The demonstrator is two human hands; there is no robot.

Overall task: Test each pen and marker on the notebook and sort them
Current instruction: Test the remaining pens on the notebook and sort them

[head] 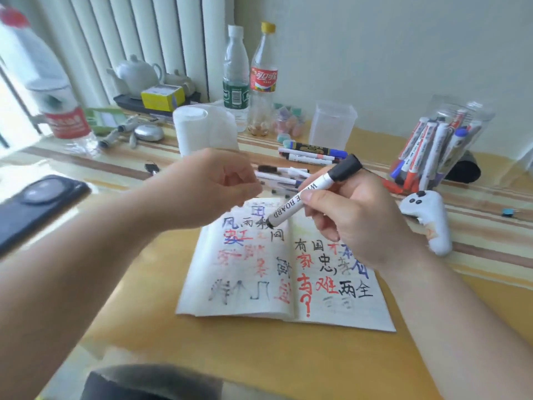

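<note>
Head view: at mid-frame the right hand (354, 223) has its fingers (324, 226) clamped on a marker (305, 202), its nib bared and down at the upper left page of the open notebook (288, 287) on the bench (138, 319); contact is unclear. The left hand (213, 186) hovers over the page top, blurred, so I cannot tell whether its fingers pinch anything. Nothing pins the notebook, so a stroke could drag it. On so crowded a page, a fresh mark could merge with old ones and mislead the sorting.
</note>
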